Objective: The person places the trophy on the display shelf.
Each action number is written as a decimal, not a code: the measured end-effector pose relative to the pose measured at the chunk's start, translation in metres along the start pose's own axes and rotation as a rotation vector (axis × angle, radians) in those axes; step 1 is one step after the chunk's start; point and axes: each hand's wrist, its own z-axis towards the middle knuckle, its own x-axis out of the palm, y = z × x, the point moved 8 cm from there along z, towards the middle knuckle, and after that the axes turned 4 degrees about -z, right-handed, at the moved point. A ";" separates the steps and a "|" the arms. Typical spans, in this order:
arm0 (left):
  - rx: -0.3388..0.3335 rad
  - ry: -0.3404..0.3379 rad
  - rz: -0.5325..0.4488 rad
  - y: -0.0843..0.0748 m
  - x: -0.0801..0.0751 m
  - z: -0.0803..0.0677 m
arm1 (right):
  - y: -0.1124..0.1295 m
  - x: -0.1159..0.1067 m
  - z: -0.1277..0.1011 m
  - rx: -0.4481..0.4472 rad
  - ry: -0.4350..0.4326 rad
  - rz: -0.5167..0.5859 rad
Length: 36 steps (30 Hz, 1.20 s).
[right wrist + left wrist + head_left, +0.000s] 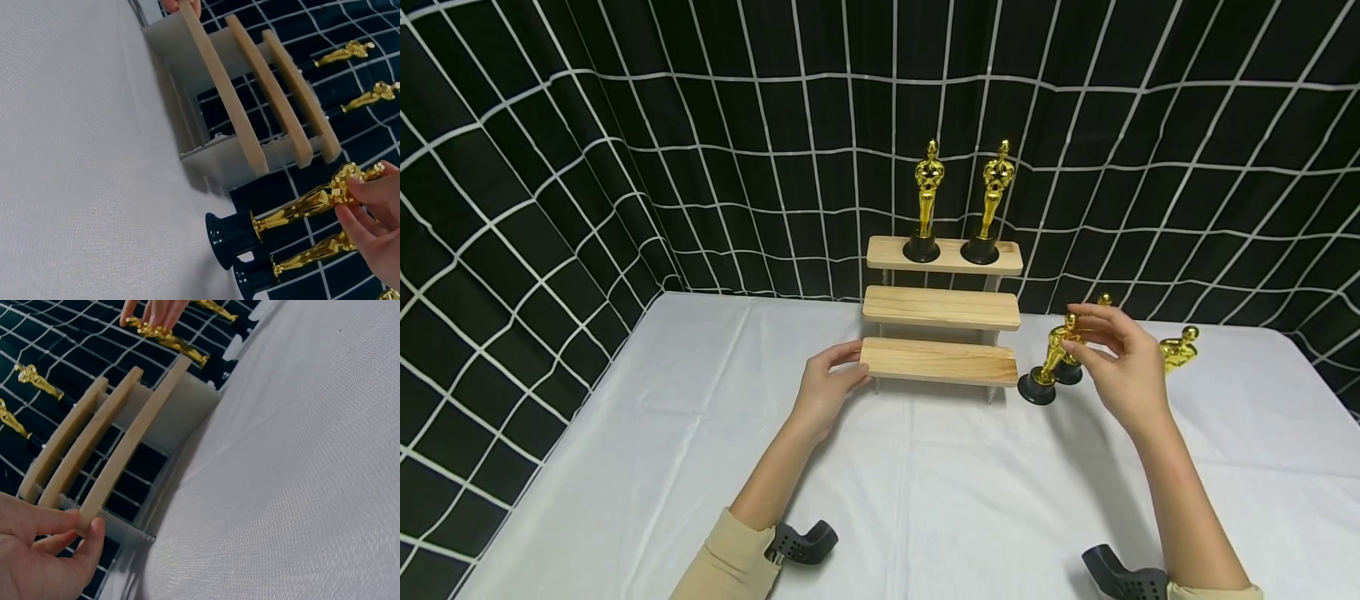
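Two hands over a white tablecloth (925, 500), grid curtain (625, 125) behind: left hand (827, 392) grips the wooden stand (940, 361) mid-frame, right hand (1120, 362) pinches a gold statuette (1051, 358).

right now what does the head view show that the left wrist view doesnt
Only the head view shows the whole white table, both forearms and a third loose statuette right of the right hand. Only the left wrist view shows the left hand's fingertips pinching the lowest shelf's end close up. Both show the wooden stepped stand, two statuettes on top and the tilted statuette the right hand grips.
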 end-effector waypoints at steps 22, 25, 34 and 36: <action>0.001 -0.001 0.004 0.000 0.001 0.000 | 0.012 -0.007 0.007 0.002 -0.008 -0.061; -0.001 0.000 -0.001 0.000 0.001 0.000 | 0.015 -0.009 0.008 -0.001 -0.012 -0.067; 0.000 -0.003 -0.005 0.003 0.000 0.002 | 0.023 -0.014 0.013 -0.036 -0.027 -0.048; 0.002 0.000 -0.006 0.003 0.000 0.002 | 0.024 -0.015 0.013 -0.033 -0.032 -0.063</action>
